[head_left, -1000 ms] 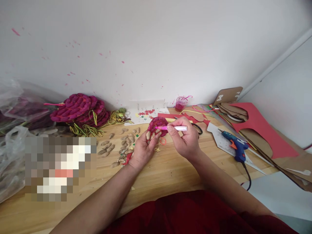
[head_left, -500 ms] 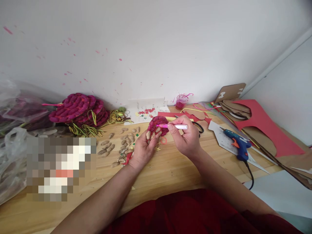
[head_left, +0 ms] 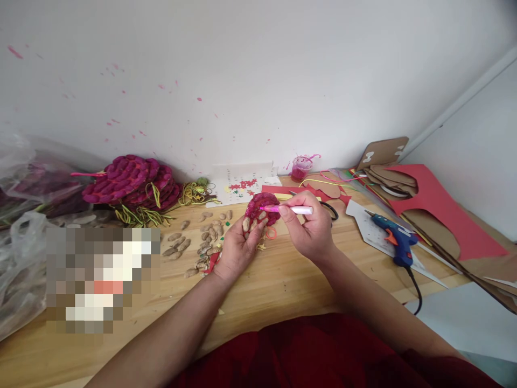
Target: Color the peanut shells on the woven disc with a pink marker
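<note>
My left hand [head_left: 240, 245] grips the lower left edge of a round magenta piece covered with peanut shells [head_left: 266, 202]; a few shells near my fingers are still tan. My right hand [head_left: 309, 223] is closed around a white pen with a pink tip [head_left: 301, 209], and the tip touches the face of the round piece. Several loose peanuts [head_left: 210, 233] lie on the wooden table [head_left: 283, 291] to the left of my left hand. An orange ring [head_left: 270, 233] lies just below the round piece.
Stacked magenta peanut discs [head_left: 133, 183] with green yarn stand at the back left, beside plastic bags [head_left: 24, 231]. Behind my hands are star cutouts on white paper [head_left: 220, 183] and a cup of pink liquid [head_left: 299, 170]. A blue glue gun [head_left: 396, 237] and red sheets [head_left: 456, 215] lie right.
My right hand and the pen have shifted very slightly to the right. The left hand keeps its hold on the round piece, and the whole view has moved a little.
</note>
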Demonstrator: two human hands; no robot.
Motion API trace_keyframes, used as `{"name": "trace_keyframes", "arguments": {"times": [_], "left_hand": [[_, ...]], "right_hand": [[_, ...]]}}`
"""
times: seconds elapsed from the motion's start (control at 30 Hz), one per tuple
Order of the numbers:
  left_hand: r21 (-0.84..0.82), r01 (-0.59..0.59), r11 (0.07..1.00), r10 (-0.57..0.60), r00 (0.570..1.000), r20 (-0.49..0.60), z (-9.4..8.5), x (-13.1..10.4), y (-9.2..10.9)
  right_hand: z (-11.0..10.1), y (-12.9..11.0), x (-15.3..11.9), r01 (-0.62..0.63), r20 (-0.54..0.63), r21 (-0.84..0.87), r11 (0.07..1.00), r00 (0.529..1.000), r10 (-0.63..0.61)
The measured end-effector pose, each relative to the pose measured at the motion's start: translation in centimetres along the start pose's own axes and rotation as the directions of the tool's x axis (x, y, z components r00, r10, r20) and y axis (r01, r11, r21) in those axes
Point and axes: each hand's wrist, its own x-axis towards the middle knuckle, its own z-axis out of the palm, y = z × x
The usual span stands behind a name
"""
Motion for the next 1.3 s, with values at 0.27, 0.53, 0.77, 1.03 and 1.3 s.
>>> {"name": "trace_keyframes", "arguments": {"times": [0.27,0.53,0.77,1.03,1.3], "left_hand": [[0.018,-0.048,0.999,0.048,0.999,0.002,0.02,-0.07,0.41],[0.066,-0.063,0.996,0.063,0.998,0.006,-0.05,0.01,0.24],[0.05,-0.08,0.996,0.08,0.997,0.014,0.03,0.07,0.03],[0.056,-0.083,0.995,0.083,0.997,0.006,-0.01,0.14,-0.07],[0.049,-0.042,0.998,0.042,0.999,0.009,-0.02,0.09,0.2]], "right_hand": [[-0.07,-0.08,0.13,-0.004,-0.003,0.009,1.0,1.0,0.004],[-0.28,-0.4,0.24,0.017,0.024,0.0,1.0,1.0,-0.017],[-0.35,-0.68,0.32,0.005,0.018,-0.014,1.0,1.0,-0.005],[-0.33,-0.65,0.3,-0.007,0.022,-0.006,1.0,1.0,0.007],[-0.31,-0.87,0.29,0.013,0.024,-0.024,1.0,1.0,-0.012]]}}
